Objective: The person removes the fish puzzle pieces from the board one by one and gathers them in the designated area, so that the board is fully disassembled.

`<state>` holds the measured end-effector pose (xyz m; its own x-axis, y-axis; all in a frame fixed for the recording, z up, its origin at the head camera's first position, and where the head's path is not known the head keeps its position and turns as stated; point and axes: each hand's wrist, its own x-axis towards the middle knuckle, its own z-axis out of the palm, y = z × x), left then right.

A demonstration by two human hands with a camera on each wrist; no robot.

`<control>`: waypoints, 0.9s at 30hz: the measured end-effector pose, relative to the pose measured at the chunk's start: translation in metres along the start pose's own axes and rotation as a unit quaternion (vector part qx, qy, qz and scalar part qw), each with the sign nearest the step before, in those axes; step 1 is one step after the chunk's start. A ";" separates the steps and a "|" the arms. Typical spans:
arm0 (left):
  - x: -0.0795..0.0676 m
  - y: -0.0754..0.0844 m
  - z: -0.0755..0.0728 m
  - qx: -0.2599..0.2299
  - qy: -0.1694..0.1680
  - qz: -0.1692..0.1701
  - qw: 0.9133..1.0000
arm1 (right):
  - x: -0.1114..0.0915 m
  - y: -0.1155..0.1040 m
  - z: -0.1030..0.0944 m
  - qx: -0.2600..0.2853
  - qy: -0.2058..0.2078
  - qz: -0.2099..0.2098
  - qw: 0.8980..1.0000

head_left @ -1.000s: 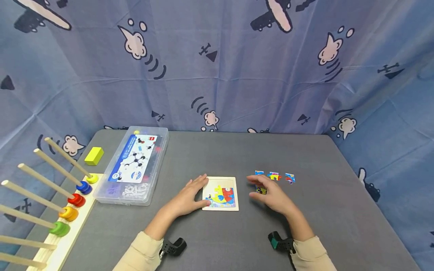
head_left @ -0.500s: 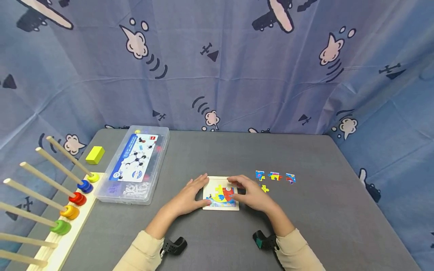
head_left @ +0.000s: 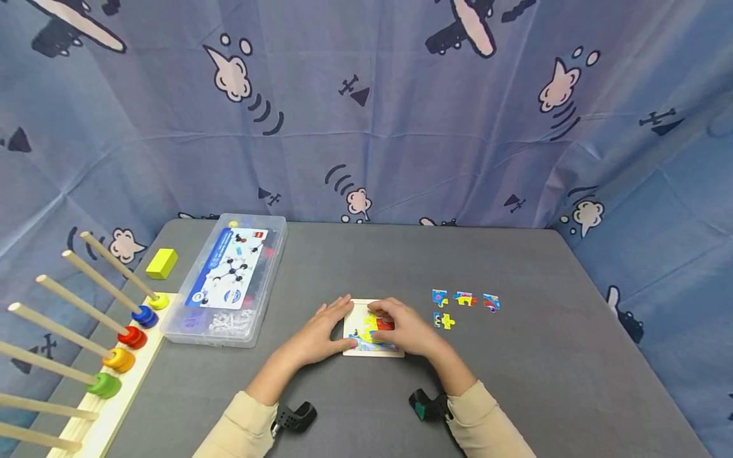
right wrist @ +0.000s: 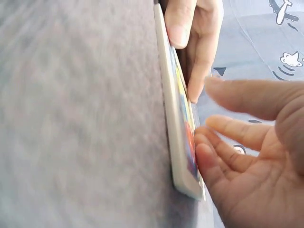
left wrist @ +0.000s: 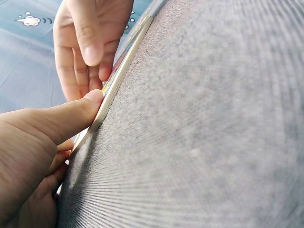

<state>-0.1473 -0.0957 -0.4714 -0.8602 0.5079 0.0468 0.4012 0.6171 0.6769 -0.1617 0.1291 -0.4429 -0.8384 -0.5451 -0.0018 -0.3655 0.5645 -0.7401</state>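
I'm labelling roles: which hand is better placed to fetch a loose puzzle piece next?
Probably the right hand: it is nearer the loose pieces, right of the puzzle frame, while the left hand touches the frame's left edge.

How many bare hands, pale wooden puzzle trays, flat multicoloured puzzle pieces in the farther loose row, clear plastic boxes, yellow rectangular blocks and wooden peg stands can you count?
Hands, left hand and right hand: 2
Puzzle tray: 1
Puzzle pieces in that row: 3
Plastic box: 1
Yellow block: 1
Peg stand: 1
Total: 9
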 end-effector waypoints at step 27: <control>-0.001 0.004 -0.003 -0.002 0.003 0.002 1.000 | 0.004 -0.001 0.013 -0.009 0.033 0.056 0.998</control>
<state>-0.1455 -0.0955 -0.4665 -0.8604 0.5067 0.0546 0.4036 0.6120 0.6801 -0.1592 0.1187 -0.4513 -0.8988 -0.4366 -0.0394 -0.2750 0.6315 -0.7250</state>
